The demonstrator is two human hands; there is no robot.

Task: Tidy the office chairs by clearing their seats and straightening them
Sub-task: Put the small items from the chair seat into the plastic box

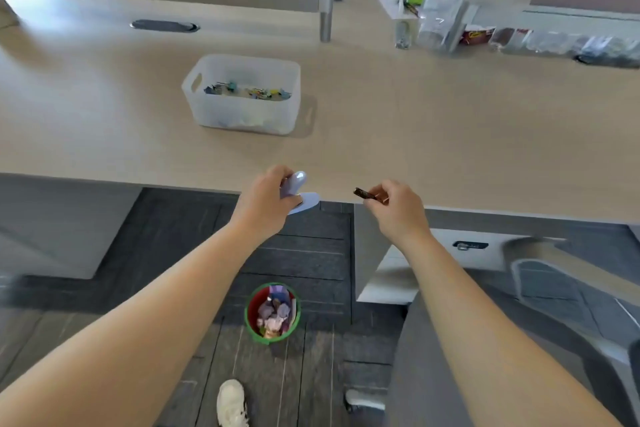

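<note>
My left hand (265,199) is closed around a pale lilac plastic object (298,192) with a rounded top and a flat base, held at the front edge of the desk (450,135). A short way to its right, my right hand (394,204) pinches a small dark brown item (363,193), also over the desk's front edge. The grey office chair (554,305) is at the lower right, with one curved armrest (575,263) showing; my right forearm crosses in front of it and its seat is mostly hidden.
A translucent plastic bin (242,94) with several coloured binder clips sits mid-desk. Clear bags, bottles and clutter (450,17) crowd the desk's back right. On the dark floor stands a red and green wastebasket (272,312) full of scraps. A drawer unit (460,250) is under the desk.
</note>
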